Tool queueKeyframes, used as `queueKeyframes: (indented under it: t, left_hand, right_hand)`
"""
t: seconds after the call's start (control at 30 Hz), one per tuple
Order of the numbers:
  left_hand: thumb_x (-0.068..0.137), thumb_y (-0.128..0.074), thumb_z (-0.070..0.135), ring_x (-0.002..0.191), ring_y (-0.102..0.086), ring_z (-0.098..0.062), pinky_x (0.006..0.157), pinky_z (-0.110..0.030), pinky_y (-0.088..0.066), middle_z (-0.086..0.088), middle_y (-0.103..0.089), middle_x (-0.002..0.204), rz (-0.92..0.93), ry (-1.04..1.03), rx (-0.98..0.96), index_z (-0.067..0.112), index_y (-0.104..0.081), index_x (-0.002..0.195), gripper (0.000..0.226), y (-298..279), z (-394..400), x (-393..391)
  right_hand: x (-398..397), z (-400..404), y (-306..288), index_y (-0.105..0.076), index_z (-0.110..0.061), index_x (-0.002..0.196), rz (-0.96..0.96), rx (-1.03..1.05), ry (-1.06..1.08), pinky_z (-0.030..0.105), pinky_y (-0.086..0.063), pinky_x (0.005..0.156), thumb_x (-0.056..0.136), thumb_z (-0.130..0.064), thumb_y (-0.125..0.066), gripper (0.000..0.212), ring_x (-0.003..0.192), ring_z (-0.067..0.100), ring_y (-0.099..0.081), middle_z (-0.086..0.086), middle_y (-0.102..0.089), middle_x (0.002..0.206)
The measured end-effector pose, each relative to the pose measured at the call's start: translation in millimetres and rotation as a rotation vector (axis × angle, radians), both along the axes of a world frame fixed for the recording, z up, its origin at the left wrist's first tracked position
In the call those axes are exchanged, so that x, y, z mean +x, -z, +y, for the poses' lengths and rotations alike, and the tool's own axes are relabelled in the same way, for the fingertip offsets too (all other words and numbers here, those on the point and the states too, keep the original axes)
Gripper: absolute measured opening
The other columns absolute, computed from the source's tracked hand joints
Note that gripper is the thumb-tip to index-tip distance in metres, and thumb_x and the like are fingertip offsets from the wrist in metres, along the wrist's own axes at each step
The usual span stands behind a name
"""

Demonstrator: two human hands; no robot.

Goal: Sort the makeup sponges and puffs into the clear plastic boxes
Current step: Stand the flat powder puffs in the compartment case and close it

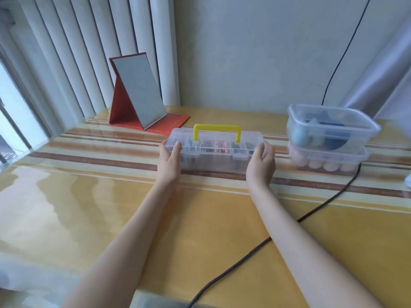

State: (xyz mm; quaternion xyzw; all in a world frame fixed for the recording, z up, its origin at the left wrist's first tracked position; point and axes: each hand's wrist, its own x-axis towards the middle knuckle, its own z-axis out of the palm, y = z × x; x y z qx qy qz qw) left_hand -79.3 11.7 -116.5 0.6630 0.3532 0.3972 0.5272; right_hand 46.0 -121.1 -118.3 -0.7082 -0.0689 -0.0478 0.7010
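A long clear plastic case [214,155] with a yellow handle [216,129] stands on the table in the middle of the view, small items dimly visible inside. My left hand [170,160] grips its left end and my right hand [261,163] grips its right end. To the right, two clear plastic boxes are stacked: the upper box [331,127] holds blue and teal sponges, the lower box [327,160] holds several pinkish puffs. Both stacked boxes look lidded.
A folding mirror with a red stand [139,93] stands at the back left. A black cable [311,213] runs down the wall, past the stacked boxes and across the striped yellow tablecloth [89,207] toward me. Vertical blinds [66,52] hang at the left.
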Motion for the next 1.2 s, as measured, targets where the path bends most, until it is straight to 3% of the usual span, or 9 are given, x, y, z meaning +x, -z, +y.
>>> queueKeyframes:
  t: [0.13,0.3,0.47,0.63,0.83,0.97,1.1,1.2]
  left_hand:
    - [0.099,-0.040,0.032,0.118,-0.045,-0.022,0.094,-0.032,-0.034,-0.006,-0.050,0.129,-0.026,0.011,-0.053,0.010,-0.038,0.135,0.042,0.8,23.5,36.2]
    - [0.099,-0.040,0.026,0.107,-0.045,-0.019,0.087,-0.028,-0.033,-0.001,-0.050,0.118,-0.084,0.021,-0.082,0.013,-0.041,0.131,0.035,-1.1,50.2,82.3]
    - [0.098,-0.040,0.028,0.116,-0.047,-0.023,0.098,-0.035,-0.036,-0.004,-0.051,0.122,-0.078,0.058,-0.103,0.013,-0.039,0.134,0.039,-0.8,78.8,128.7]
    - [0.097,-0.040,0.025,0.111,-0.047,-0.020,0.092,-0.032,-0.038,-0.002,-0.051,0.120,-0.084,0.094,-0.112,0.014,-0.039,0.134,0.038,-4.3,104.1,168.6]
    - [0.097,-0.039,0.027,0.111,-0.044,-0.018,0.091,-0.031,-0.034,-0.001,-0.047,0.121,-0.104,0.109,-0.104,0.015,-0.035,0.136,0.041,-0.7,116.0,192.2]
    - [0.099,-0.038,0.029,0.119,-0.042,-0.019,0.097,-0.030,-0.033,-0.004,-0.045,0.134,-0.095,0.137,-0.090,0.013,-0.030,0.141,0.046,-0.1,116.2,189.3]
    - [0.100,-0.036,0.042,0.142,-0.025,-0.021,0.114,-0.034,-0.022,-0.005,-0.026,0.155,-0.031,0.155,-0.097,0.013,-0.016,0.151,0.062,1.3,108.5,183.5]
    - [0.101,-0.030,0.043,0.147,-0.006,-0.020,0.119,-0.034,-0.009,-0.003,-0.004,0.160,0.029,0.142,-0.138,0.013,0.000,0.152,0.067,0.4,93.3,171.6]
  right_hand:
    - [23.8,19.3,-1.9,-0.048,-0.008,0.137,-0.019,0.014,0.062,0.010,-0.029,0.076,0.100,-0.016,-0.038,0.039,0.122,0.024,-0.050,0.009,-0.055,0.136]
    - [68.9,49.6,-0.7,-0.048,-0.005,0.136,-0.049,0.000,0.070,0.015,-0.033,0.082,0.100,-0.013,-0.037,0.039,0.120,0.024,-0.051,0.010,-0.056,0.133]
    - [113.7,75.0,0.4,-0.051,-0.006,0.132,-0.079,-0.034,0.147,0.018,-0.029,0.067,0.100,-0.013,-0.037,0.036,0.089,0.018,-0.050,0.009,-0.062,0.112]
    - [154.1,94.8,0.0,-0.050,-0.003,0.132,-0.084,-0.026,0.130,0.013,-0.030,0.075,0.100,-0.012,-0.037,0.036,0.112,0.024,-0.054,0.012,-0.059,0.127]
    - [181.5,105.9,-1.5,-0.052,-0.004,0.129,-0.085,-0.018,0.103,0.016,-0.030,0.069,0.100,-0.011,-0.037,0.033,0.093,0.016,-0.048,0.012,-0.061,0.119]
    - [178.7,106.0,1.9,-0.049,-0.006,0.132,-0.079,-0.005,0.083,0.015,-0.031,0.074,0.103,-0.020,-0.035,0.035,0.108,0.019,-0.053,0.011,-0.058,0.128]
    - [170.3,92.8,-0.9,-0.039,-0.011,0.141,-0.005,-0.062,-0.067,0.020,-0.033,0.087,0.104,-0.039,-0.028,0.048,0.129,0.024,-0.045,0.007,-0.048,0.142]
    - [158.1,78.2,-4.5,-0.034,-0.013,0.146,0.098,-0.135,-0.165,0.032,-0.031,0.105,0.103,-0.044,-0.026,0.053,0.136,0.025,-0.038,0.006,-0.039,0.150]
